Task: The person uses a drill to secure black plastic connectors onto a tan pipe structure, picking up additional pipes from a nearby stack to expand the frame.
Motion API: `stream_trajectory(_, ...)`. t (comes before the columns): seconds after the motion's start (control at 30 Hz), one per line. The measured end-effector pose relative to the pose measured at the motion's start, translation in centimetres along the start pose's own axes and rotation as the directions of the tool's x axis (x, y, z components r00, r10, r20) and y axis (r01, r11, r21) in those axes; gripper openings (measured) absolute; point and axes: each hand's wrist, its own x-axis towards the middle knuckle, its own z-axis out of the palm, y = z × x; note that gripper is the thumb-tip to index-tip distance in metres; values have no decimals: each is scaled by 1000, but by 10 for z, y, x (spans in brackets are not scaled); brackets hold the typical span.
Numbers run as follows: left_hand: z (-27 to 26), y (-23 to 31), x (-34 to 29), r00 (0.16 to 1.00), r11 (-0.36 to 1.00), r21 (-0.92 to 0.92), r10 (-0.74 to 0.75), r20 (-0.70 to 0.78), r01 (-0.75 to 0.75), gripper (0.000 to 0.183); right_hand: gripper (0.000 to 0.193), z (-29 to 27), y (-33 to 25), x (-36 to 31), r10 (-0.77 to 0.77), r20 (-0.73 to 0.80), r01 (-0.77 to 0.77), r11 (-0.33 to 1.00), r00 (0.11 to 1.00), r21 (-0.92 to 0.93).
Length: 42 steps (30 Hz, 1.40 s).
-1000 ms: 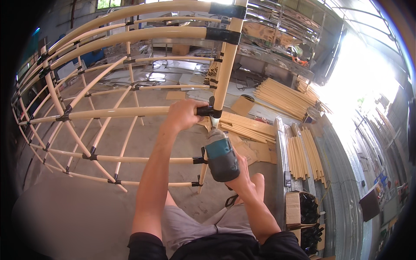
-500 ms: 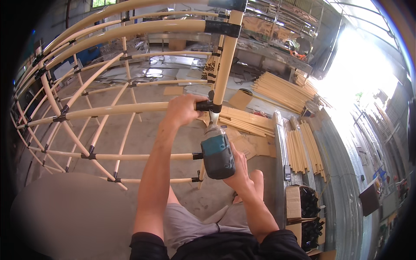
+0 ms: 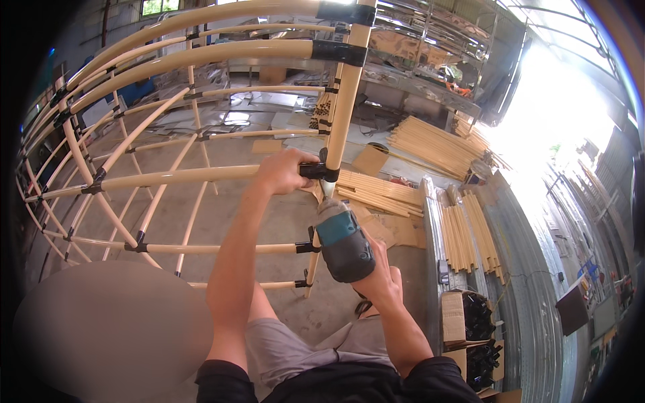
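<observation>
My left hand [image 3: 282, 171] is wrapped round a beige horizontal pipe [image 3: 181, 176], right beside a black joint [image 3: 317, 171]. That joint clamps the pipe to an upright beige pipe [image 3: 347, 107]. In my right hand [image 3: 379, 272] is a teal and black cordless power driver [image 3: 345, 243], its handle hidden behind the body. The driver's nose points up at the underside of the joint. I cannot make out whether the bit touches a screw there. Both pipes belong to a large pipe frame, with a lower rail [image 3: 222, 248] passing behind my left forearm.
On the right, bundles of beige pipes [image 3: 430, 148] and long metal profiles [image 3: 531, 295] lie stacked. Cardboard boxes of black joints [image 3: 478, 316] stand by my right side. Metal shelving [image 3: 430, 80] runs along the back. A blurred grey round shape [image 3: 111, 329] covers the lower left.
The driver has tilted, its rear end swinging right and slightly down while its nose stays just under the joint. My left hand keeps its hold on the pipe. The view has shifted a little.
</observation>
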Motion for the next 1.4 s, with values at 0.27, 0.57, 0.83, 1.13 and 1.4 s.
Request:
stream_trajectory(0.27, -10, -7, 12, 973, 989, -112, 120, 199, -99, 49, 20, -51, -24, 21, -376, -177, 328, 911, 910, -250)
stream_trajectory(0.57, -79, 45, 63, 891, -26, -891, 11, -454, -454, 41, 18, -80, -86, 117, -224, -300, 244, 969, 927, 31)
stream_trajectory(0.83, -78, 51, 85, 883, -18, -883, -50, -467, -469, 34, 19, -70, -76, 115, -203, -311, 200, 979, 928, -40)
stream_trajectory(1.13, -76, 58, 83, 854, -27, -854, -46, -518, -520, 36, 16, -87, -90, 120, -73, -224, 107, 984, 972, 143)
stream_trajectory(1.4, -72, 58, 84, 860, -39, -860, -69, -505, -508, 37, 18, -127, -113, 133, 53, -38, -48, 991, 998, 128)
